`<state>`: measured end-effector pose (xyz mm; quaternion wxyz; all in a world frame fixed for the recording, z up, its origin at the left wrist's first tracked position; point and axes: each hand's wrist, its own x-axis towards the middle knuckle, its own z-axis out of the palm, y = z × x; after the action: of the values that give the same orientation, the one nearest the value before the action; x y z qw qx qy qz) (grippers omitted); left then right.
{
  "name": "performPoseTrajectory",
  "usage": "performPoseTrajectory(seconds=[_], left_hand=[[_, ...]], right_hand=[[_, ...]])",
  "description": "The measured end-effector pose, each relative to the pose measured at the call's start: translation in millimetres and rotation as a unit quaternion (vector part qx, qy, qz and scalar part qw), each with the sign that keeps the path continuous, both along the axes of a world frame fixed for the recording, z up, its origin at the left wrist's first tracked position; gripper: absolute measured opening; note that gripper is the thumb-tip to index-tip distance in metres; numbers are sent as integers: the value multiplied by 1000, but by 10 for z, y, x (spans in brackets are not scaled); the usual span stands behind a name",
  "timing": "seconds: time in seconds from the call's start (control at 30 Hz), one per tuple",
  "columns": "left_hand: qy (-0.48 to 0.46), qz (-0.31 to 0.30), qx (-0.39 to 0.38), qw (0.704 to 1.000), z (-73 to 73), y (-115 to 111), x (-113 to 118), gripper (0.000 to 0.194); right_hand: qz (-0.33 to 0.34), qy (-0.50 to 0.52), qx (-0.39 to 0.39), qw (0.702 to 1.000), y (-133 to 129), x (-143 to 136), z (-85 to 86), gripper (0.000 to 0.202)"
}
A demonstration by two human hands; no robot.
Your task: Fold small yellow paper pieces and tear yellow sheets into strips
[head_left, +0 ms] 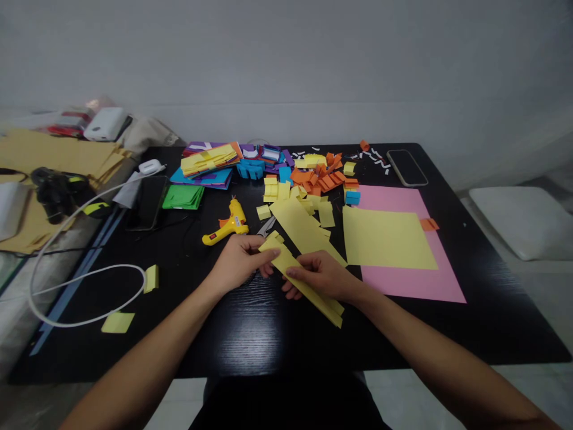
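Note:
Between my two hands is a folded yellow paper strip (pixel 308 291), slanting down to the right above the black table. My left hand (pixel 244 260) pinches its upper end, thumb on top. Farther along, my right hand (pixel 320 275) grips the strip's middle with the thumb laid over it. Just beyond my left hand lie scissors (pixel 267 227), their handles hidden by the hand. A wider yellow paper piece (pixel 302 224) rests behind my right hand. To the left of the scissors is a yellow glue gun (pixel 230 224).
Orange folded paper pieces (pixel 320 176) heap up at the back. A yellow sheet (pixel 389 239) overlaps a pink sheet (pixel 412 283) at right, near a phone (pixel 407 167). A white cable (pixel 89 272) loops at left by a yellow paper scrap (pixel 118 322). Green paper (pixel 182 197) lies farther back.

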<state>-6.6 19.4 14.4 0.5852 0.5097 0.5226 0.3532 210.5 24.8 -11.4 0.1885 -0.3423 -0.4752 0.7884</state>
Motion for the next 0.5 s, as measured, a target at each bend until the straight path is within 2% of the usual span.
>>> performPoseTrajectory(seconds=[0.23, 0.5], left_hand=[[2, 20, 39, 999, 12, 35, -72, 28], [10, -45, 37, 998, -39, -88, 101, 28]], right_hand=[[-1, 3, -5, 1000, 14, 18, 1, 45], [-42, 17, -20, 999, -11, -3, 17, 40]])
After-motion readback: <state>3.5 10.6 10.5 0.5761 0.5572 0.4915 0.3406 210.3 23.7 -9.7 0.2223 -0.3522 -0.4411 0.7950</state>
